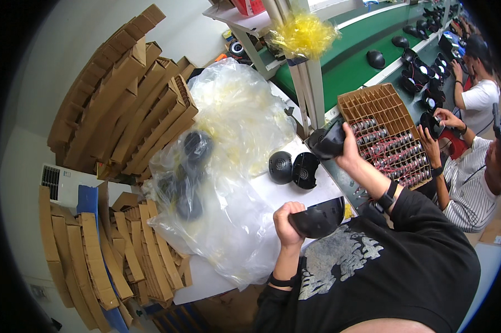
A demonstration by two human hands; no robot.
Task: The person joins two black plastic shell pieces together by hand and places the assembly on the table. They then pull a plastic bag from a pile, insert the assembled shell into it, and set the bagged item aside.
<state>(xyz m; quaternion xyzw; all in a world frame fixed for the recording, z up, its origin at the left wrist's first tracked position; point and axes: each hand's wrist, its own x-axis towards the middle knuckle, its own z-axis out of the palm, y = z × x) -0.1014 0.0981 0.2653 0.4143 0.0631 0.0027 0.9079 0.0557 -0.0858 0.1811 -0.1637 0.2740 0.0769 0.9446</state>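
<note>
My left hand (287, 223) is closed round the edge of a black half-round plastic shell (319, 218), held low in front of my shirt. My right hand (348, 149), reaching farther out, grips another black plastic shell (329, 142). A dark rounded piece shows just beside that shell; whether it is also in my grip, I cannot tell. Two more shells lie on the white table between my hands: a rounded one with a patch of small holes (280, 167) and one showing its hollow side (305, 170).
A clear plastic bag (234, 139) with dark round pieces inside covers the table's left. Cardboard dividers (123, 105) stand stacked beyond it. On the right sit a divided carton of small wired parts (392, 139), a post (306, 83) and a green conveyor (339, 61). Co-workers (467, 177) work alongside.
</note>
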